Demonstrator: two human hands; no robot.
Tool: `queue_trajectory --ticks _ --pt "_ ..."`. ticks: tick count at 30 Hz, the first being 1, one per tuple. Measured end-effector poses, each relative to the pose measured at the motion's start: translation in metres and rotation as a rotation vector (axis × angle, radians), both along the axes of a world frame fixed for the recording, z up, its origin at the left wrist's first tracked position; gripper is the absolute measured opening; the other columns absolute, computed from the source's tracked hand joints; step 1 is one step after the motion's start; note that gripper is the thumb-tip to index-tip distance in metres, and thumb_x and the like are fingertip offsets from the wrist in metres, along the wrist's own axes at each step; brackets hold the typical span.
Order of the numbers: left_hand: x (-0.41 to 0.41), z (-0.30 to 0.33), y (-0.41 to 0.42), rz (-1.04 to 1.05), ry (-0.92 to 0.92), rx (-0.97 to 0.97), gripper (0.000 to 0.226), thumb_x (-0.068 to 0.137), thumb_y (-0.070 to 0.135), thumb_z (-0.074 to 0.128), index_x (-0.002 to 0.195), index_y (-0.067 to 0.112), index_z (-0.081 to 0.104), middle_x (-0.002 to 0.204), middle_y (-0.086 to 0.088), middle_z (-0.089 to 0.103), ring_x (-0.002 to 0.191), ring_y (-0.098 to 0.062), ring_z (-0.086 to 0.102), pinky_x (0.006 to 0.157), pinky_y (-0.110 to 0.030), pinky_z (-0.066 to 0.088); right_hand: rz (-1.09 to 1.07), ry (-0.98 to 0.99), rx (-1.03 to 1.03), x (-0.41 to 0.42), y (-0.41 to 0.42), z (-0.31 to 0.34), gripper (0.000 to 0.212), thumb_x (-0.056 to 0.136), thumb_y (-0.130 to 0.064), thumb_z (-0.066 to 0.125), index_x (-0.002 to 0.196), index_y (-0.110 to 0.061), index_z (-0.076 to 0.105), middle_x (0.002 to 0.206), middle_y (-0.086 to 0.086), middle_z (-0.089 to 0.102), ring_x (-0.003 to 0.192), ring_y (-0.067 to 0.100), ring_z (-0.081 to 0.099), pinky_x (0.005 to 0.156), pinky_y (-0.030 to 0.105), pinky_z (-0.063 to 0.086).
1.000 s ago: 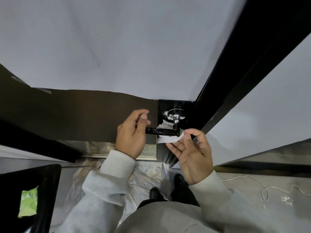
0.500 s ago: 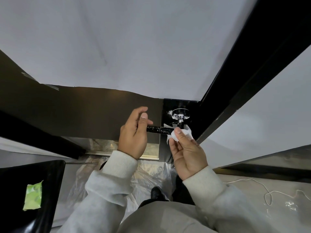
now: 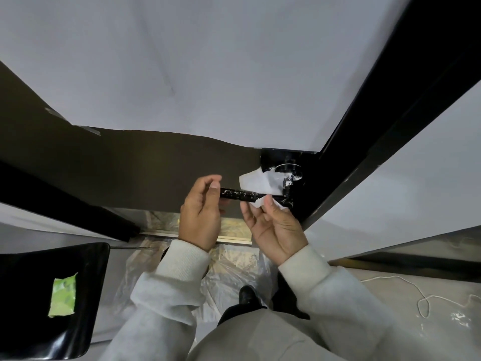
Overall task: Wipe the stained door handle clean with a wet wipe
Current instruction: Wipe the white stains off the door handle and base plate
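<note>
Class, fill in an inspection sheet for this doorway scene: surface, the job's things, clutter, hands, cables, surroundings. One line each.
Surface: dark door panel; clear plastic sheeting covers the floor below.
Job's things: black lever door handle speckled with white stains; white wet wipe draped over it near the round base, which is also stained.
Clutter: green wipe packet on a black seat.
Hands: left hand grips the lever's free end; right hand pinches the wipe against the lever.
Cables: thin white cord on the floor at right.
Surroundings: black door frame, pale grey walls.
</note>
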State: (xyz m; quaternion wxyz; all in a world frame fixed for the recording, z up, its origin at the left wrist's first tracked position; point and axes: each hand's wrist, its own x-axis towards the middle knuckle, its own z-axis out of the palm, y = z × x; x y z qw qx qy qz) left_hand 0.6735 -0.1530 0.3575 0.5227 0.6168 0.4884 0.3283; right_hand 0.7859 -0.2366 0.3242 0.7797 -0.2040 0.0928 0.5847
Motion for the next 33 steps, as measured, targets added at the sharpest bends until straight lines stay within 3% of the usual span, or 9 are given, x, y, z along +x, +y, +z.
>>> queue_trajectory --ticks 3,5,9,13,17,20,22,27,33 --pt "0.0 -0.001 -0.002 0.005 -0.02 -0.008 0.034 0.092 0.057 0.042 0.109 0.039 0.065 0.093 -0.008 0.073 0.084 -0.029 0.073 0.078 -0.05 0.061 0.067 -0.082 0.048 0.012 0.001 -0.005 0.053 0.058 -0.005 0.096 0.089 -0.01 0.054 0.092 0.006 0.071 0.104 0.024 0.06 0.086 0.042 0.059" --pt "0.002 0.002 -0.003 0.011 -0.027 -0.015 0.036 0.094 0.054 0.039 0.112 0.037 0.065 0.092 -0.007 0.072 0.08 -0.023 0.074 0.075 -0.043 0.061 0.029 -0.154 0.02 0.01 -0.001 -0.002 0.031 0.062 -0.006 0.092 0.078 -0.015 0.067 0.083 0.002 0.073 0.086 0.015 0.071 0.086 0.039 0.06" --pt "0.007 0.005 -0.007 0.001 -0.013 0.02 0.036 0.097 0.05 0.037 0.115 0.034 0.064 0.093 0.001 0.07 0.079 -0.019 0.074 0.078 -0.047 0.061 -0.11 -0.208 -0.2 -0.009 -0.008 0.023 0.004 0.073 -0.011 0.075 0.071 -0.012 0.072 0.075 0.001 0.075 0.075 0.009 0.074 0.083 0.028 0.061" --pt "0.007 0.003 -0.009 -0.031 0.024 0.09 0.034 0.097 0.052 0.04 0.112 0.036 0.066 0.089 0.001 0.071 0.082 -0.024 0.072 0.08 -0.053 0.059 -0.124 -0.25 -0.414 -0.019 -0.021 0.04 0.013 0.078 -0.008 0.077 0.067 -0.015 0.074 0.077 0.002 0.075 0.075 0.01 0.074 0.068 0.025 0.062" --pt "0.006 0.002 -0.008 -0.06 0.045 0.106 0.029 0.096 0.038 0.049 0.107 0.027 0.073 0.09 0.017 0.072 0.085 -0.015 0.071 0.082 -0.047 0.059 -0.071 -0.889 -0.576 -0.023 -0.047 0.056 0.002 0.08 -0.016 0.081 0.079 -0.017 0.08 0.081 0.003 0.079 0.078 0.018 0.076 0.064 0.027 0.058" --pt "0.006 0.001 -0.008 -0.066 0.023 0.078 0.028 0.097 0.033 0.048 0.107 0.025 0.073 0.091 0.015 0.073 0.083 -0.011 0.073 0.082 -0.049 0.059 -0.099 -1.692 -0.744 -0.012 -0.06 0.062 0.032 0.082 -0.046 0.076 0.079 -0.014 0.076 0.073 -0.003 0.073 0.067 0.013 0.069 0.062 0.028 0.054" --pt "0.005 0.002 -0.008 -0.062 0.02 0.083 0.03 0.097 0.034 0.046 0.106 0.026 0.074 0.091 0.017 0.073 0.082 -0.008 0.072 0.082 -0.049 0.059 -0.118 -1.997 -0.775 -0.005 -0.057 0.068 0.043 0.083 -0.05 0.074 0.072 -0.01 0.063 0.073 -0.003 0.061 0.062 0.011 0.056 0.059 0.016 0.042" --pt "0.004 0.0 -0.007 -0.082 -0.011 0.041 0.039 0.094 0.047 0.04 0.106 0.029 0.073 0.104 0.006 0.075 0.099 -0.024 0.071 0.084 -0.054 0.058 0.343 -2.186 -0.878 -0.015 -0.028 0.077 0.058 0.094 -0.043 0.063 0.138 -0.007 0.048 0.127 0.012 0.044 0.107 0.026 0.057 0.09 0.027 0.047" --pt "0.004 0.007 -0.013 -0.085 -0.052 0.04 0.036 0.097 0.033 0.038 0.104 0.027 0.073 0.098 0.005 0.075 0.091 -0.019 0.071 0.08 -0.049 0.06 0.419 -2.352 -1.007 -0.017 -0.011 0.084 0.046 0.098 -0.01 0.048 0.144 -0.011 0.041 0.126 0.014 0.045 0.1 0.035 0.063 0.066 0.035 0.044"
